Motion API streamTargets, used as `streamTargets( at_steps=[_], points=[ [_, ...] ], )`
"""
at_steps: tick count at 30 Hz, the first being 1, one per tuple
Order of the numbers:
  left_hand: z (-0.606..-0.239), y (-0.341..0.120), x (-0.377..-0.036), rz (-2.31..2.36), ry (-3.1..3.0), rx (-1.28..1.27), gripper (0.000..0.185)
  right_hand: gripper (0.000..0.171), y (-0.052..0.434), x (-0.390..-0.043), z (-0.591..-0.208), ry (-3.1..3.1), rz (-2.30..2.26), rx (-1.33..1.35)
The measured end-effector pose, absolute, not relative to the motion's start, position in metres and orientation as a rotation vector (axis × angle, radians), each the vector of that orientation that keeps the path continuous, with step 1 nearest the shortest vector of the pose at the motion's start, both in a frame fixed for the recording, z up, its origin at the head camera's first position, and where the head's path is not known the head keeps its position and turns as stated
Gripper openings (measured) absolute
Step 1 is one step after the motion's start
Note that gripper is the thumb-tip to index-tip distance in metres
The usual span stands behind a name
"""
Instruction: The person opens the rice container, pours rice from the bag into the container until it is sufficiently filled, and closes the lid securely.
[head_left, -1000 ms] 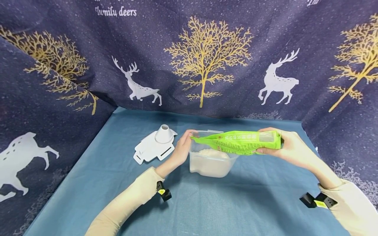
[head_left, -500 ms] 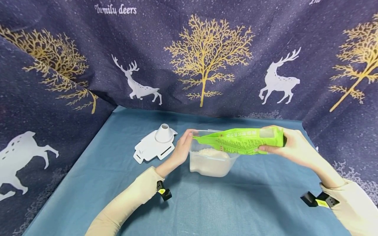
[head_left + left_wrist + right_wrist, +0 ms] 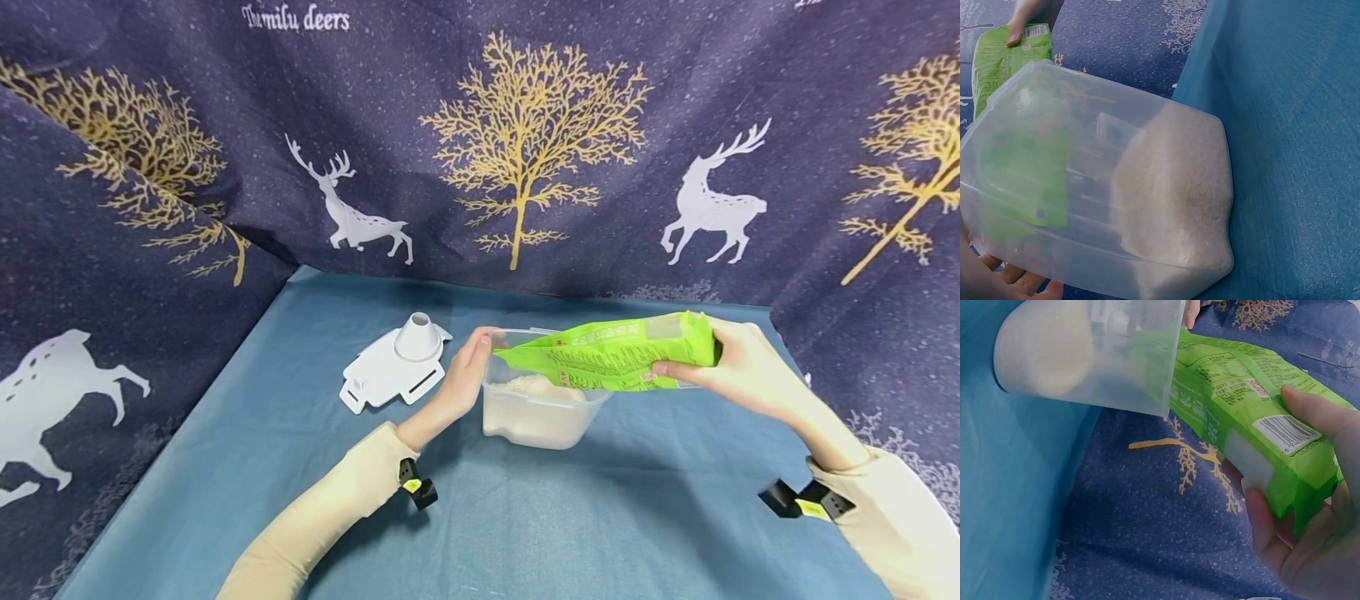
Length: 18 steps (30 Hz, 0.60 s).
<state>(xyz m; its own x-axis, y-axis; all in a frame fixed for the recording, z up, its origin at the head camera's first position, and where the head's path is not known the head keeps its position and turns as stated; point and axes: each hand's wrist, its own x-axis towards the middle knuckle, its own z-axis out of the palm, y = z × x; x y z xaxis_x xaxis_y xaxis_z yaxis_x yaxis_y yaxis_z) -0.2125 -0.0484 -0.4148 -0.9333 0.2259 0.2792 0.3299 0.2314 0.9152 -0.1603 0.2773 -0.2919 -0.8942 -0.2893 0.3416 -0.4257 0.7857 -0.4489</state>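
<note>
A clear plastic container (image 3: 536, 425), part-filled with white rice (image 3: 1175, 194), stands on the table. At its left side my left hand (image 3: 467, 371) holds it near the rim; in the left wrist view several fingertips (image 3: 1025, 281) show along its edge. My right hand (image 3: 742, 362) grips the bottom end of a green rice bag (image 3: 615, 354), thumb on one face and fingers underneath. The bag lies almost level, tilted slightly down to the left, and its narrow end reaches inside the container. Through the clear wall, the green end shows in both wrist views.
Left of the container lies a flat white lid (image 3: 390, 371) with slots, and a white funnel-shaped piece (image 3: 419, 337) stands on it. The blue cloth (image 3: 525, 517) covers the table. A dark printed curtain (image 3: 435, 100) hangs behind.
The bottom end of the green bag has risen slightly in my right hand, so the bag slopes a little more towards the container. My left hand and the container keep their places.
</note>
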Motion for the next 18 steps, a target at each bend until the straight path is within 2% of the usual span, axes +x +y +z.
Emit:
streamTargets(
  at_steps=[18],
  points=[
    [-0.4144,-0.0505,-0.2137,-1.848,-2.435,-0.503,0.039,0.034,0.2703,-0.1702,-0.2852,-2.687,0.758,0.602]
  ],
)
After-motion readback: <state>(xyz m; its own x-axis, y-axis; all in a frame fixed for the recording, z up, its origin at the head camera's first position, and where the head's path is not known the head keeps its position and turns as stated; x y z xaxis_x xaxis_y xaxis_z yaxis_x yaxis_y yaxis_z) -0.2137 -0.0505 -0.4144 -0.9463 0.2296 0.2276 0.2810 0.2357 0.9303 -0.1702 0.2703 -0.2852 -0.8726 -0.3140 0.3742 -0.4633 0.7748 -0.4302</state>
